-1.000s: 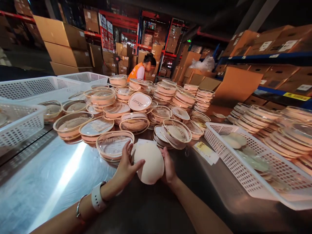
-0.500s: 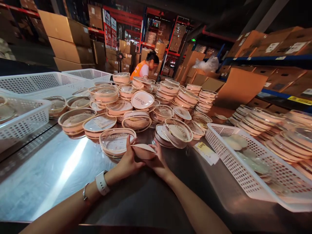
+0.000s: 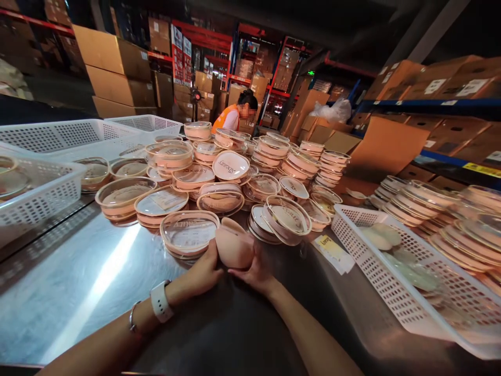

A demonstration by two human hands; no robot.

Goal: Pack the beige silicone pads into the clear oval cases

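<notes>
A skin-coloured bra cup (image 3: 235, 248) is held upright between my two hands, its rounded face toward me. My left hand (image 3: 201, 269) grips it at the lower left edge, fingers closed. My right hand (image 3: 256, 271) wraps round its right side with the thumb underneath. Just beyond lies an oval clear-lidded case (image 3: 190, 232) with a printed card inside. Another clear-lidded case (image 3: 287, 219) leans on a stack right of the cup.
Many stacked cases (image 3: 270, 151) spread across the steel table (image 3: 97, 271). A white perforated basket (image 3: 395, 277) holding pale pads stands right, beside a yellow-white card (image 3: 331, 248). More white baskets (image 3: 43, 188) stand left. A person in an orange vest (image 3: 227, 117) bends behind the stacks.
Between my hands, the bra cup has tipped from nearly flat to upright, showing its rounded face. My left hand has shifted lower along its edge. The view has shifted slightly.
</notes>
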